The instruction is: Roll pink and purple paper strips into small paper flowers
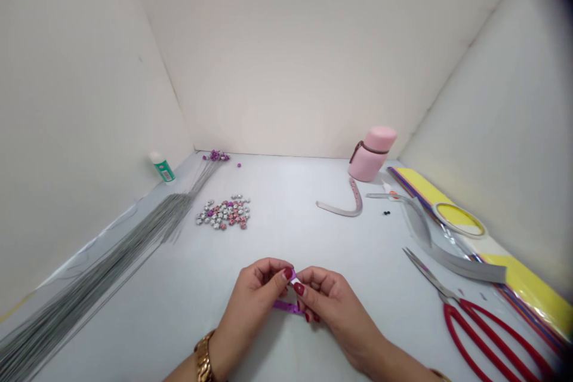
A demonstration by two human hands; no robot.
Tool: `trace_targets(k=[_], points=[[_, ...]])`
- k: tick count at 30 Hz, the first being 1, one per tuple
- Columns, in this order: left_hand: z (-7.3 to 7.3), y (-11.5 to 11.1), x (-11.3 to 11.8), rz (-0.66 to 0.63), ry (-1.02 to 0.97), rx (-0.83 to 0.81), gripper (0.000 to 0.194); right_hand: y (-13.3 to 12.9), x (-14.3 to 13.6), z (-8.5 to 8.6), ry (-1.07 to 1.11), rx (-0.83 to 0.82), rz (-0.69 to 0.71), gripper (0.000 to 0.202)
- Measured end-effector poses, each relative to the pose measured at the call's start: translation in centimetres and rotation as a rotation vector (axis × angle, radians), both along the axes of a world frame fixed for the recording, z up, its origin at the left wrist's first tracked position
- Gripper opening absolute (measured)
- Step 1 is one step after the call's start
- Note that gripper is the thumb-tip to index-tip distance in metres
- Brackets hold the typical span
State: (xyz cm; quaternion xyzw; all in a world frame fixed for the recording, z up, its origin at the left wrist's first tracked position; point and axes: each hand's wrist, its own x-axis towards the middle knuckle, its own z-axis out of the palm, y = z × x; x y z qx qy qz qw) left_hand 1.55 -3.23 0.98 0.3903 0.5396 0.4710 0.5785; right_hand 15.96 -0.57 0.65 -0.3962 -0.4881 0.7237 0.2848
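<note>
Low in the middle of the head view, a narrow purple strip (286, 307) with a white underside is bent between my two hands. My left hand (264, 289) pinches its upper part between thumb and fingers. Close beside it, my right hand (329, 298) grips the same strip, thumb pressed near the white part. Fingers hide much of the strip. Beyond my hands to the left lies a loose pile of small silver, pink and purple beads (224, 213).
Grey wire stems (111, 250) line the left, ending at purple beads (216, 156). A glue stick (162, 167) and pink bottle (371, 155) stand behind. Red-handled scissors (461, 304), grey strips (465, 264), a tape roll (459, 219) and coloured sheets (537, 286) lie right.
</note>
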Motion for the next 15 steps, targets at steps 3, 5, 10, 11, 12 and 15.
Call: trace_targets(k=[3,5,10,11,12,15], points=[[0.09,-0.12,0.11,0.001,0.054,0.073,0.017,-0.11,0.00,-0.07,-0.005,0.022,-0.033,0.027],[0.20,-0.16,0.15,-0.016,0.037,0.089,0.018,-0.13,0.00,-0.04,-0.005,0.027,-0.044,0.027],[0.36,-0.07,0.02,-0.039,-0.051,0.064,0.022,-0.07,-0.06,0.20,-0.002,0.018,-0.045,0.026],[0.34,-0.04,0.00,-0.049,-0.034,0.058,0.021,-0.07,-0.08,0.21,-0.001,0.020,-0.050,0.026],[0.32,-0.02,0.00,-0.054,-0.007,0.054,0.021,-0.09,-0.11,0.20,-0.002,0.020,-0.054,0.026],[0.30,-0.04,0.15,-0.015,0.080,0.050,0.020,-0.18,-0.22,0.01,-0.041,0.005,-0.067,0.027]])
